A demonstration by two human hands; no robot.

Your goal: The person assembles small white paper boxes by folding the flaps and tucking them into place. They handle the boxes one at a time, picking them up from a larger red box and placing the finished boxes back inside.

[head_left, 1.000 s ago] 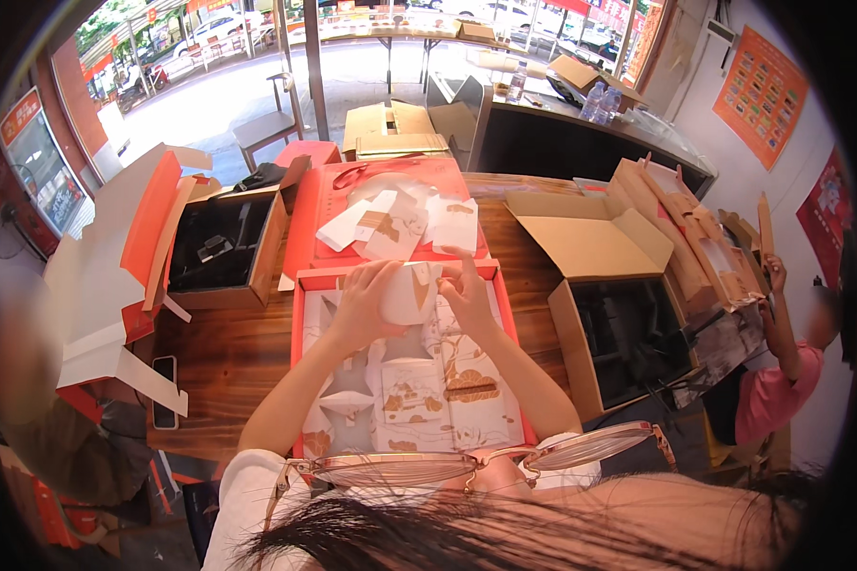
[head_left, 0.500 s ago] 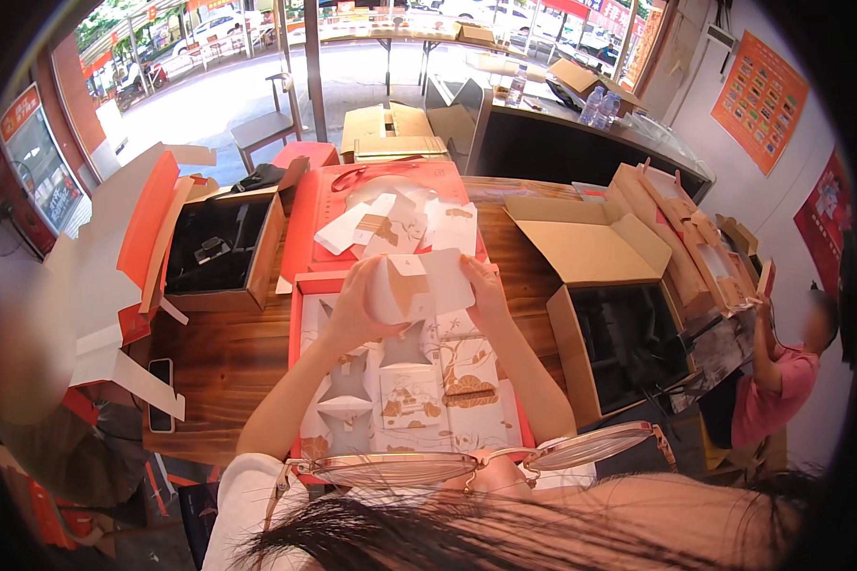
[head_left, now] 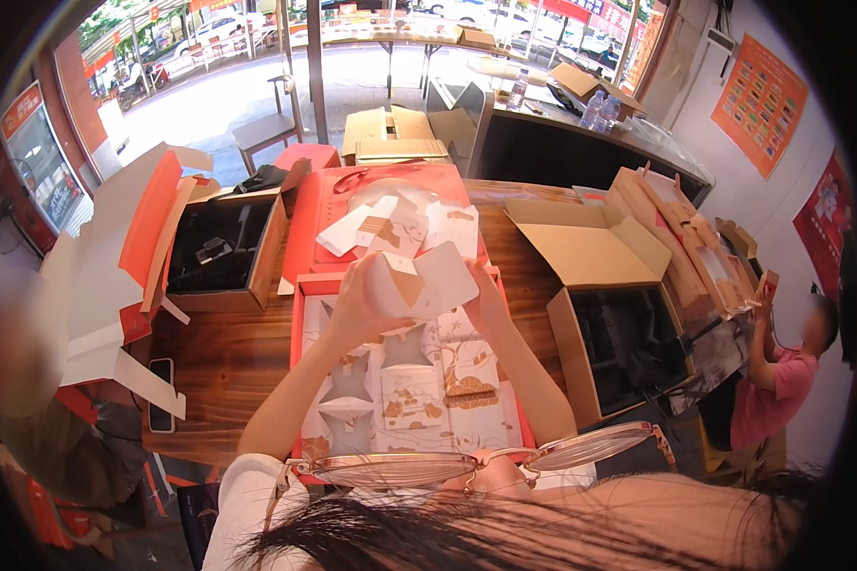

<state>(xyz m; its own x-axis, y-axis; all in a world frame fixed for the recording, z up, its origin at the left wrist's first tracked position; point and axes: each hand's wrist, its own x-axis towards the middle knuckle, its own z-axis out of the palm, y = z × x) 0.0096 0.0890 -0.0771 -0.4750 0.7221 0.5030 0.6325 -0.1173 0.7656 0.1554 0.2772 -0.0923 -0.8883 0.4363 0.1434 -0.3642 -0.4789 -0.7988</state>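
Above a shallow red gift box (head_left: 300, 366), my two hands hold a partly folded white paper carton (head_left: 440, 278) with a gold-brown panel. My left hand (head_left: 355, 309) grips its left side, thumb below. The fingers of my right hand (head_left: 486, 297) pinch its right edge, next to a rounded flap. Inside the red box lie a white insert (head_left: 348, 411) with grey hollows and several white cartons (head_left: 411, 398) printed in gold. Just beyond, more white folded cartons (head_left: 400, 224) lie piled on a red lid (head_left: 305, 214).
Open brown cardboard boxes with black insides stand at the left (head_left: 274, 252) and right (head_left: 562, 352) of the wooden table (head_left: 219, 347). A phone (head_left: 161, 395) lies at the left edge. One person (head_left: 781, 381) sits at the right, another (head_left: 29, 362) at the left.
The paper carton has tilted in my hands, its right flap turning. My right hand has shifted slightly lower, and my left hand stays nearly in place.
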